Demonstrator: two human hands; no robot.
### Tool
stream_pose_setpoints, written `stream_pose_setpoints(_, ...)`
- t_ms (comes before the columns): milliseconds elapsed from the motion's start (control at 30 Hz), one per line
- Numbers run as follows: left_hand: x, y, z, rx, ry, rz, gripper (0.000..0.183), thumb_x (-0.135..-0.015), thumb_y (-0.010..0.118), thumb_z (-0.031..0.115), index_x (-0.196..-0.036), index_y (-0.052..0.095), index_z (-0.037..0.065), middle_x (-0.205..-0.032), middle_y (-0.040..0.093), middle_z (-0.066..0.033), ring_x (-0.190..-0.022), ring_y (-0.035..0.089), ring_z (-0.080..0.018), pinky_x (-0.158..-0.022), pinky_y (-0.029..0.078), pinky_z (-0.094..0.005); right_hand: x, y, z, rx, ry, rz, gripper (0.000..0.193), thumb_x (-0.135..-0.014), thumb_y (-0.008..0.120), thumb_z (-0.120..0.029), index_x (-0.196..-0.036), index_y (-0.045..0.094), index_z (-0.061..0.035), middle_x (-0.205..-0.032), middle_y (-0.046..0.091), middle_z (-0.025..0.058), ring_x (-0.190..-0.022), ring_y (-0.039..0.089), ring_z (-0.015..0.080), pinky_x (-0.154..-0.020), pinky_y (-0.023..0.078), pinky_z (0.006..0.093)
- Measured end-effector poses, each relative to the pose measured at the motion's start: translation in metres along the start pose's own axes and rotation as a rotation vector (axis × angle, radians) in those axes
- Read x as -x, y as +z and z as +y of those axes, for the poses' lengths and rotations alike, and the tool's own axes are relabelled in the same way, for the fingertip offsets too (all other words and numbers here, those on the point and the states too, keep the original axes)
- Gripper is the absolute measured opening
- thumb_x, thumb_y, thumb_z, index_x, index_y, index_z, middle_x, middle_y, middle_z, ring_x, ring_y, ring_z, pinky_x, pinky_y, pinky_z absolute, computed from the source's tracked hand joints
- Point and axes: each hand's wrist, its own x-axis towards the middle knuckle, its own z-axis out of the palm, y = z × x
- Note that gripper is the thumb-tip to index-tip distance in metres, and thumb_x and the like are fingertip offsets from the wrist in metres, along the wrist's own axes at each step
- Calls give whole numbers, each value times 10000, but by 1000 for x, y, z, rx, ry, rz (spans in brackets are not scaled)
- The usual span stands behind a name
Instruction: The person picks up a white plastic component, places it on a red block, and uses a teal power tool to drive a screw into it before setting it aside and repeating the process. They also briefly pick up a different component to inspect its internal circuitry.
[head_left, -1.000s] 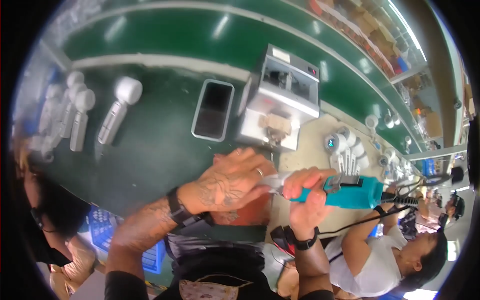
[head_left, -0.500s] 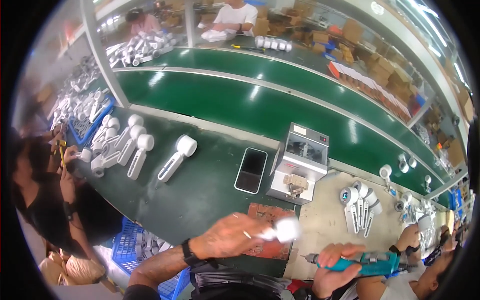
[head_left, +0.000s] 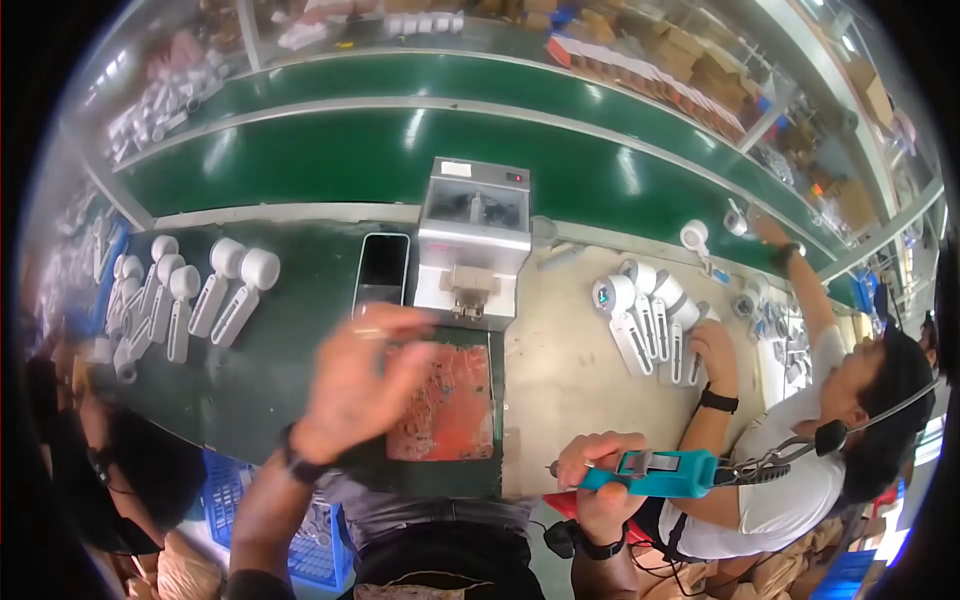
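Where right hand (head_left: 603, 508) curls, teal screwdriver (head_left: 685, 474) inside, tip (head_left: 554, 468) leftward

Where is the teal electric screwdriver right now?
In the head view, the teal electric screwdriver is at lower right, in the person's right hand, right of the red mat.

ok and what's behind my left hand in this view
Your left hand overlaps the phone's lower end and the upper left of the red mat. Anything directly behind the palm is covered and can't be seen.
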Motion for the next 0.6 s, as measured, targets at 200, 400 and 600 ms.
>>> stream_pose_setpoints(200, -61, 211, 1, 70, -78, -346, 490, -907, 619, 504, -904, 645, 15, -737, 670, -161, -718, 656, -341, -691, 525, -455, 14, -1, 0, -65, 44, -69, 603, -859, 716, -519, -1043, 487, 7, -664, 537, 94, -564, 538, 202, -514, 436, 312)
stream_pose_setpoints(400, -63, 289, 21, -101, -188, -288, 643, -860, 563, 642, -969, 688, 20, -985, 672, -193, -956, 622, -369, -888, 462, -506, 51, -31, 4, -146, 93, -73, 461, -659, 557, 46, -1120, 548, 52, -812, 637, 157, -670, 610, 207, -620, 495, 300)
stream_pose_setpoints(600, -71, 263, 7, -109, -343, -310, 527, -879, 552, 440, -1181, 558, 7, -1146, 612, -187, -1026, 603, -368, -875, 458, -517, 38, -30, 8, -107, 52, -98, 368, -739, 633, 1, -1090, 536, 57, -776, 634, 147, -607, 596, 194, -555, 470, 290)
